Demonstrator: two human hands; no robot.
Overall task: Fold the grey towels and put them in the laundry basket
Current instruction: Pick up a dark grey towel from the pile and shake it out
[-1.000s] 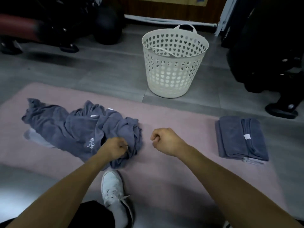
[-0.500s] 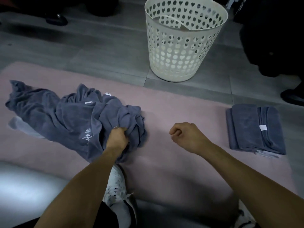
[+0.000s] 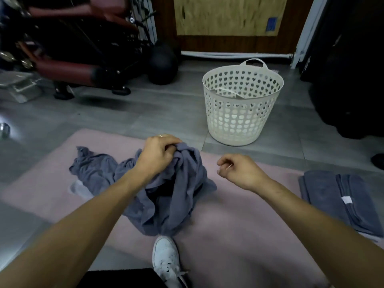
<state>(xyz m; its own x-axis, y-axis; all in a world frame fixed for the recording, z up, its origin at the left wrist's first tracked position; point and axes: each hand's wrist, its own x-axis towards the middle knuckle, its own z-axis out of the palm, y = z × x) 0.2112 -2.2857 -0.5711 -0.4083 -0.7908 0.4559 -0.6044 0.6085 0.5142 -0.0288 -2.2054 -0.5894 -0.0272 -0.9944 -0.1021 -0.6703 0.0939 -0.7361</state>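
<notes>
Two grey towel groups were recorded on the pink mat (image 3: 239, 235): a crumpled towel (image 3: 172, 196) at centre-left and a folded stack (image 3: 332, 196) at the right edge, well apart. The crumpled towel was gripped in a bunch at its raised top by the left hand (image 3: 159, 154), fingers curled into the cloth, while its lower folds were draped down to a white shoe (image 3: 166, 260). The right hand (image 3: 239, 169) was held beside the towel with fingers loosely curled and nothing grasped. The laundry basket (image 3: 242, 104) was seen upright on the grey floor beyond the mat, holding no grey towel. A tangled lift was judged likely, since the cloth was seized mid-bunch rather than by a corner; the hem could also be trapped under the shoe. Open mat was left between the towel and the folded stack for spreading, and the path to the basket was unobstructed.
</notes>
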